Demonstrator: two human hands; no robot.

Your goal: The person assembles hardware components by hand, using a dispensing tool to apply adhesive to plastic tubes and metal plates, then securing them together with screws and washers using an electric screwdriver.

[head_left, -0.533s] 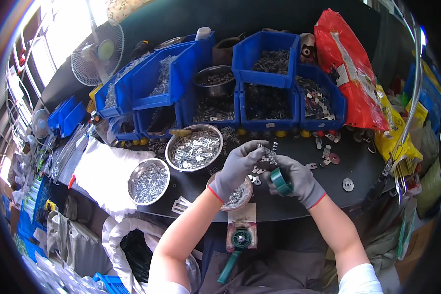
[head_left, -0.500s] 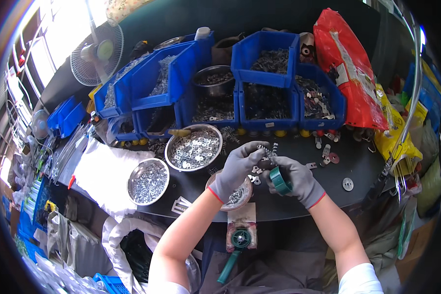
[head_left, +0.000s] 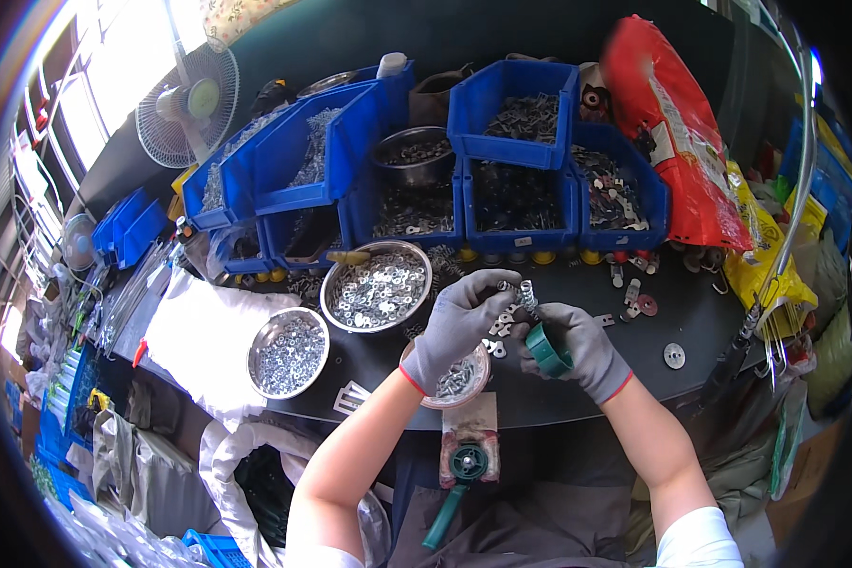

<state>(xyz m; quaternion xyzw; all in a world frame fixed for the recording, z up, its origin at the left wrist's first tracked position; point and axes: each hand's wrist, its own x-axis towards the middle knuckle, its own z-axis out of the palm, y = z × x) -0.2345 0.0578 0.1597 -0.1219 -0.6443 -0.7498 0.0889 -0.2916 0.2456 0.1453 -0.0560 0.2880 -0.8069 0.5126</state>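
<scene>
My left hand (head_left: 470, 319), in a grey glove with a red cuff, is closed in a pinch on a small coil spring (head_left: 507, 286). Another shiny spring (head_left: 528, 295) stands between my hands, by the right fingertips; what exactly supports it is hard to see. My gloved right hand (head_left: 585, 348) is wrapped round a green round plastic part (head_left: 547, 352) like a short open cup. Below the left wrist sits a bowl of small metal pieces (head_left: 464, 377). A green crank-handled device (head_left: 466, 464) is on a block at the table's near edge.
Left of my hands stand a steel bowl of flat metal tabs (head_left: 377, 286) and a smaller steel bowl of tiny parts (head_left: 288, 352). Stacked blue bins (head_left: 516, 150) line the back. A red bag (head_left: 677, 133) stands back right; a metal disc (head_left: 673, 356) lies to the right.
The springs between my hands have shifted, one now standing more upright and apart from my left fingertips. My right hand and the green part have moved slightly right and down.
</scene>
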